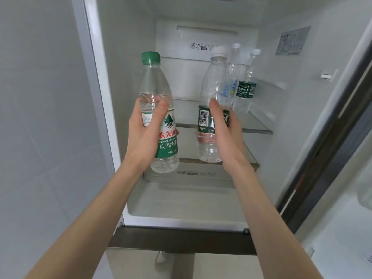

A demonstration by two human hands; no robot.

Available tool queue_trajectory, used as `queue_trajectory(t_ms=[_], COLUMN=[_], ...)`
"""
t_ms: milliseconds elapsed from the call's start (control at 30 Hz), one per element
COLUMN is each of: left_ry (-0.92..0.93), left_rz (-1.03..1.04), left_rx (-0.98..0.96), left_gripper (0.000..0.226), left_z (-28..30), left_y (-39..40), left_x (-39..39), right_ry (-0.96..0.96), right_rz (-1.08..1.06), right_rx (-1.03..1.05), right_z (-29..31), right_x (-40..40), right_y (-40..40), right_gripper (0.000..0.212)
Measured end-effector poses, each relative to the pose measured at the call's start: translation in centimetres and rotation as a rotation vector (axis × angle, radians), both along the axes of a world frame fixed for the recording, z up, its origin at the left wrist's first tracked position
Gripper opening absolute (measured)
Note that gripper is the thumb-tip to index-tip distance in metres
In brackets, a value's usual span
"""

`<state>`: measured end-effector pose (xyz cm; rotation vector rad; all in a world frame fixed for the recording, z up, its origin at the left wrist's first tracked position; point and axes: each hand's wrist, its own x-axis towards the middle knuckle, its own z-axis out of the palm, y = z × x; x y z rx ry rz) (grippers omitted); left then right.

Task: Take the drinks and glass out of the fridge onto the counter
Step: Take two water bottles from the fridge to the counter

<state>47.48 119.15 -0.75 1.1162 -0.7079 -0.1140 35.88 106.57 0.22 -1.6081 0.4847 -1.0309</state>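
My left hand [145, 133] grips a clear water bottle with a green cap and green label [159, 93], held upright in front of the open fridge. In my right hand [227, 129] is a white-capped water bottle with a dark green label [213, 81], also upright and lifted off the shelf. Two more clear bottles stand on the glass shelf [255, 125] behind: one with a blue-marked label [234, 73] and one with a dark green label [246, 89]. I see no glass.
The fridge's white interior has a lower shelf [191, 161] and a drawer front [187, 174] below it. The open door [342, 97] stands at the right. A tiled wall [40, 117] runs along the left. The brown lower door edge [181, 238] crosses below.
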Motion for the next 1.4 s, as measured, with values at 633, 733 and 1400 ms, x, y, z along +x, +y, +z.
queue_trajectory(t_ms=[633,733,1400], left_ry=[0.021,0.017,-0.048], left_rz=[0.243,0.304,1.05], left_rx=[0.035,0.031,0.033], left_gripper=[0.029,0.04,0.056], left_z=[-0.5,-0.5,-2.1], left_y=[11.4,12.4,36.7], left_x=[-7.0,-8.6,-21.8], right_ry=[-0.05,-0.069,-0.098], right_rz=[0.379,0.472,1.293], right_rx=[0.095,0.08,0.133], right_z=[-1.8,-1.9,-2.0], right_x=[-3.7,-3.6,-2.6], right_y=[6.9,7.4,31.8], right_gripper=[0.012,0.02,0.05])
